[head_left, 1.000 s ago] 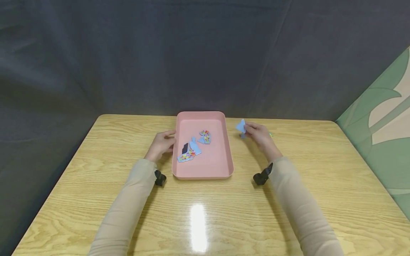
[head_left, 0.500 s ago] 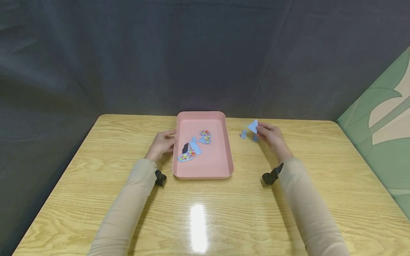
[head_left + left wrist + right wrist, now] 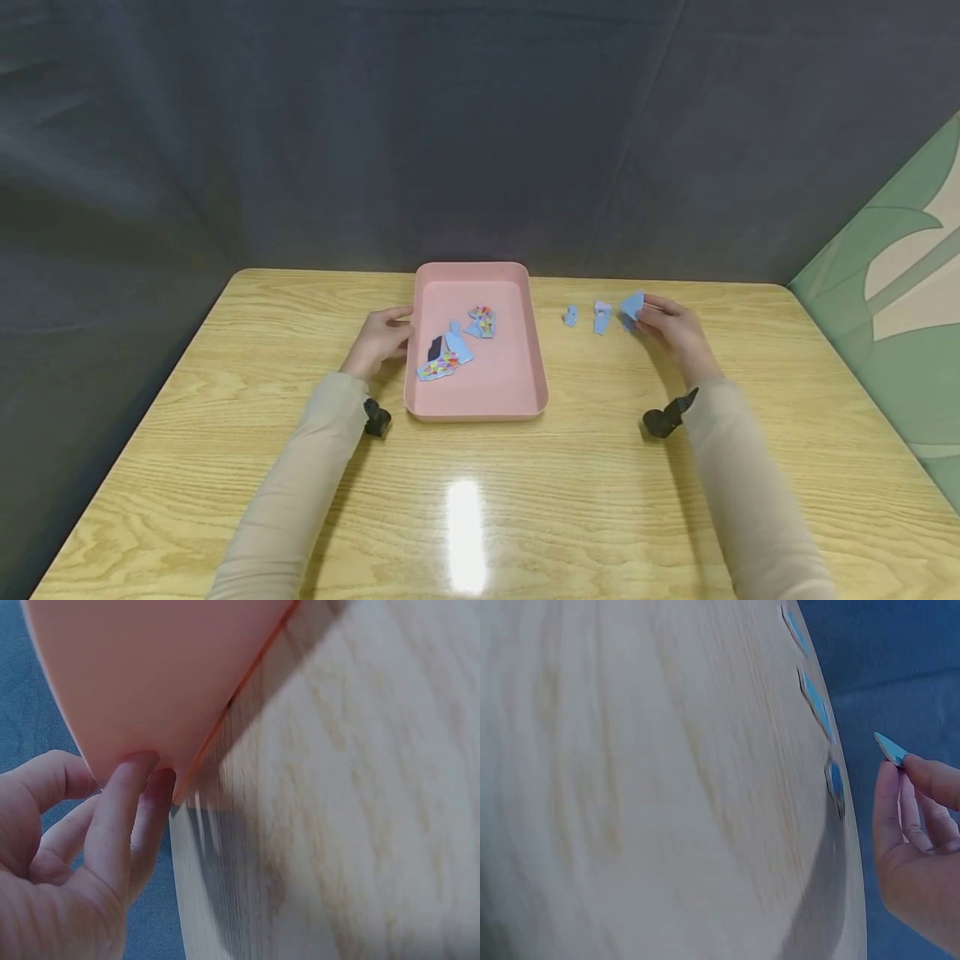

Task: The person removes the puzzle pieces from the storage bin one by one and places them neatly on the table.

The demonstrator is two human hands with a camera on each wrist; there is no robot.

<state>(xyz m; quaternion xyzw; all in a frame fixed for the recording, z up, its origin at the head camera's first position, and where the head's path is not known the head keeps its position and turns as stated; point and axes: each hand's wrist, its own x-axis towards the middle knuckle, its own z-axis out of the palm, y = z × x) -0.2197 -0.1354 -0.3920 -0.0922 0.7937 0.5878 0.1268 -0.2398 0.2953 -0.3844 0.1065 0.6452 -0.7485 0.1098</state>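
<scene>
Tray [image 3: 502,383] btwn hands [image 3: 381,337] [image 3: 680,337], blue pcs [image 3: 602,323] to its R, curtain [image 3: 450,142] behind tbl [image 3: 375,500].

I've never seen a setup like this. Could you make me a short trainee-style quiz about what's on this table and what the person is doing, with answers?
1. True or false: the black piece lies inside the pink tray.

2. Pick one. From where the person sits, the left grip touches which side of the pink tray?
A) right
B) left
C) the near side

3. In your own words: what does the right grip pinch?

Key:
1. True.
2. B.
3. A light-blue piece, held up off the table.
</scene>
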